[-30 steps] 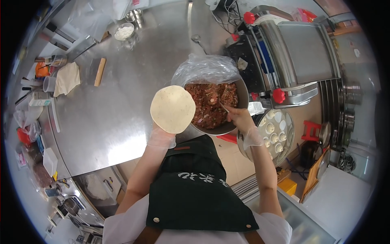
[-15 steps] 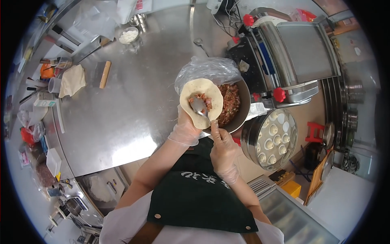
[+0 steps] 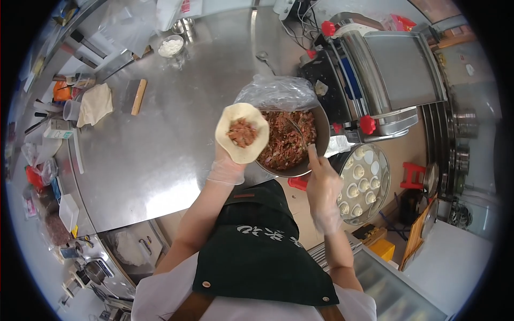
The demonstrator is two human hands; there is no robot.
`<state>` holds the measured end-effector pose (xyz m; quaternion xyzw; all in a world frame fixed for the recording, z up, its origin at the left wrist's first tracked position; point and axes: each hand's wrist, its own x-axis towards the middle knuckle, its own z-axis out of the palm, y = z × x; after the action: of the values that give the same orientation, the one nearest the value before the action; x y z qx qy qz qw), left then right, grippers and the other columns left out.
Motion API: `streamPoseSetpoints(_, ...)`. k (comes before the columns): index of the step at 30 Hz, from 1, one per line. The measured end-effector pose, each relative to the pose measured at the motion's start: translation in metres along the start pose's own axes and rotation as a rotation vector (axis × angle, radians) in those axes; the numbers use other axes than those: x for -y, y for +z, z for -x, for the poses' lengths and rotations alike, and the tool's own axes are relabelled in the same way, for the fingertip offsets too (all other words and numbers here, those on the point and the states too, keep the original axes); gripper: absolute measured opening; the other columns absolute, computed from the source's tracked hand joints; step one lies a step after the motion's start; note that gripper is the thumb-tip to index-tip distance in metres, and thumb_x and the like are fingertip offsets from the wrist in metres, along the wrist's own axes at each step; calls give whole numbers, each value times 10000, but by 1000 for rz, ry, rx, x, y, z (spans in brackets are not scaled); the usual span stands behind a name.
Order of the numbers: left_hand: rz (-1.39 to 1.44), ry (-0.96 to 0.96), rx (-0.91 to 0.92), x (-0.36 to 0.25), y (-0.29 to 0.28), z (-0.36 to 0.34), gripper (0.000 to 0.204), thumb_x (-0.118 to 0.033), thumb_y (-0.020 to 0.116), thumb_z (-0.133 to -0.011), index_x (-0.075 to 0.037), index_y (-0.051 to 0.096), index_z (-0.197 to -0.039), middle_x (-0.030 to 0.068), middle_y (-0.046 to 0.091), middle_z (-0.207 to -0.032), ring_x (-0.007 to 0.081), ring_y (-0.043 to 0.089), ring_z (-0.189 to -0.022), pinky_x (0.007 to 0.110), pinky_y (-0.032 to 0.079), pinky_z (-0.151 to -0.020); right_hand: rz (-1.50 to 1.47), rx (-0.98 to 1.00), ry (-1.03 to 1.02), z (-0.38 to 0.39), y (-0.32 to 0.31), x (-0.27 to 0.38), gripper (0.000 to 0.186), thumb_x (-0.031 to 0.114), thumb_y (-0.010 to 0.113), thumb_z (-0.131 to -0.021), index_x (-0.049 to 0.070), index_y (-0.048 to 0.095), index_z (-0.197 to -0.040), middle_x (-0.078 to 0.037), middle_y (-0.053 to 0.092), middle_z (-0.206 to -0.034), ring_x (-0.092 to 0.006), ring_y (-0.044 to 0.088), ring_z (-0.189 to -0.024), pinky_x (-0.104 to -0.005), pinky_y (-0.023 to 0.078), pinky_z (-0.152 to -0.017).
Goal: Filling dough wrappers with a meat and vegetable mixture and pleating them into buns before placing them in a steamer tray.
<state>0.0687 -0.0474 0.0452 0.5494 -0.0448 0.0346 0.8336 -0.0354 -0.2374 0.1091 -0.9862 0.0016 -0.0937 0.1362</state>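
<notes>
My gloved left hand (image 3: pixel 227 167) holds a round dough wrapper (image 3: pixel 247 154) from beneath, cupped, its fingers mostly hidden under it. A mound of chopped meat filling (image 3: pixel 243 132) sits in the wrapper's middle. To its right stands a metal bowl (image 3: pixel 324 128) of the same reddish meat filling (image 3: pixel 281 144). My gloved right hand (image 3: pixel 324 184) is closed round the handle of a metal spoon (image 3: pixel 299 134) over the bowl's near right side. The spoon's head dips into the filling and is largely hidden. Clear plastic film (image 3: pixel 276 92) lies bunched over the bowl's far rim.
Right of the bowl, a round steamer (image 3: pixel 388 187) holds several pleated buns on paper rounds. A dough-rolling machine (image 3: pixel 396 69) stands at the far right. On the steel table (image 3: pixel 171 123) lie a scraper (image 3: pixel 138 97), a cloth (image 3: pixel 96 106), a cup of white stuff (image 3: pixel 170 47) and another spoon (image 3: pixel 263 58).
My right hand has moved the spoon from the wrapper rightward into the bowl. The wrapper in my left hand has shifted left, its filling now uncovered.
</notes>
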Motion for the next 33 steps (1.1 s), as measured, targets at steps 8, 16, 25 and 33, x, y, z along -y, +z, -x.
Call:
streamPoseSetpoints(8,804,-456,-231,-11,-25,9,246,-183,594,-950,-30,571,-1141,98,640,-1020,228,647,-942,356,562,-826,473,144,-165,-49,89,-50,470,50,588,-786,111,636,-1249,-70,629,-793,-258,666,-632,-377,532,-535)
streamPoseSetpoints(16,1049,-452,-177,10,-62,16,474,-351,502,-998,-25,525,-1342,182,580,-1332,336,560,-1236,475,475,-1066,272,242,-146,-39,88,-33,451,31,608,-769,140,654,-1204,-80,658,-808,-291,686,-648,-411,539,-558)
streamPoseSetpoints(25,955,-496,-308,6,-60,12,417,-379,495,-1001,-74,579,-1272,117,632,-1241,302,631,-1117,482,547,-958,-347,469,44,-43,110,-45,422,18,567,-851,110,675,-1249,-122,690,-815,-261,690,-728,-350,537,-682)
streamPoseSetpoints(33,1058,-451,-180,21,-77,21,463,-380,484,-1009,-61,542,-1340,137,596,-1322,326,589,-1205,512,512,-1022,-737,569,294,-20,64,-33,405,-33,540,-917,71,648,-1294,-61,635,-758,-129,599,-720,-248,477,-696)
